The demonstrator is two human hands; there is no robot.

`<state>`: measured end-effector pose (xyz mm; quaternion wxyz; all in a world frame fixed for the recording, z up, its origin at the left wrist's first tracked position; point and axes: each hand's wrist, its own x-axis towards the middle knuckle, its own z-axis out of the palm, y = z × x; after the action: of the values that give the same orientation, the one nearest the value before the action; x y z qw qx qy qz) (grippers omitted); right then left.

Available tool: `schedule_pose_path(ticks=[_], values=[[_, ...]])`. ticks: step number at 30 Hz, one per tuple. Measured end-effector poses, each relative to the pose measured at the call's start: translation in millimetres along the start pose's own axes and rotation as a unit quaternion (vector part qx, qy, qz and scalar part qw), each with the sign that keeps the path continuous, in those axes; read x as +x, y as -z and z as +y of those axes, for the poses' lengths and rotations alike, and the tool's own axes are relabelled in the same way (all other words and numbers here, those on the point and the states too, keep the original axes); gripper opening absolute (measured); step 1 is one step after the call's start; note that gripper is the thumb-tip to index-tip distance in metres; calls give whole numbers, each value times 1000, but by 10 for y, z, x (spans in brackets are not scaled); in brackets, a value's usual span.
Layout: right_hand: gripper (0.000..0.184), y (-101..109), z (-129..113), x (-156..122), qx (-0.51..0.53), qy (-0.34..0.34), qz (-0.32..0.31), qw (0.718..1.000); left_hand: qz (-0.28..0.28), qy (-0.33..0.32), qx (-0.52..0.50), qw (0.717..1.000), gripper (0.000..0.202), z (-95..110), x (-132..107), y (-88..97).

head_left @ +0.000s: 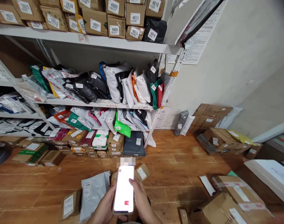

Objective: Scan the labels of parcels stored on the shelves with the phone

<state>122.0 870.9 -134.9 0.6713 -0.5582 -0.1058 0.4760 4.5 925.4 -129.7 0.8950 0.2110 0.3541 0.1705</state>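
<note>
A smartphone point(123, 189) with a bright white screen and a small red patch low on it is held upright between my two hands. My left hand point(109, 197) wraps round its left side and lower edge. Around its right side curls my right hand point(138, 193), the thumb resting at the screen's upper right edge. Beyond the phone a small cardboard parcel point(143, 172) lies on the floor, partly hidden. To the left of my hands are a grey mailing bag point(94, 189) and a small labelled box point(70, 205).
A white metal shelf point(95, 40) carries numbered boxes on top and rows of plastic mailing bags below. Parcels such as a dark grey package point(134, 144) line the floor under it. Cardboard boxes point(239, 194) are piled at the right; more boxes point(222, 140) stand by the wall.
</note>
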Motion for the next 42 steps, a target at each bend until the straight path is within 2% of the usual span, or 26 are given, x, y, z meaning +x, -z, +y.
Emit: schedule_pose_path(ticks=[5,10,14,18,22,26,29,33,42], values=[[30,-41,24,21,-15,28,11,999,-11,-53,-7,999,58,-9,67,-34],[37,-31,62,62,-42,33,-3,999,-42,-76,18,996,54,7,98,-49],[37,17,10,65,-41,39,-43,997,-42,-72,2,997,67,-8,153,0],[37,104,-115,38,-56,43,-115,991,-14,-63,6,998,77,23,107,-64],[37,194,-176,11,-74,44,-153,984,-43,-47,11,998,80,73,21,-128],[37,247,-202,-22,-83,36,-156,984,-67,-22,27,997,76,37,34,-64],[41,277,-238,-54,-76,32,-175,981,-49,-30,60,997,77,-2,52,-66],[46,328,-247,-70,-72,35,-183,980,-9,-32,93,995,86,-1,24,-179],[43,332,-305,-138,-82,42,-158,983,-104,-8,43,994,101,35,-63,-236]])
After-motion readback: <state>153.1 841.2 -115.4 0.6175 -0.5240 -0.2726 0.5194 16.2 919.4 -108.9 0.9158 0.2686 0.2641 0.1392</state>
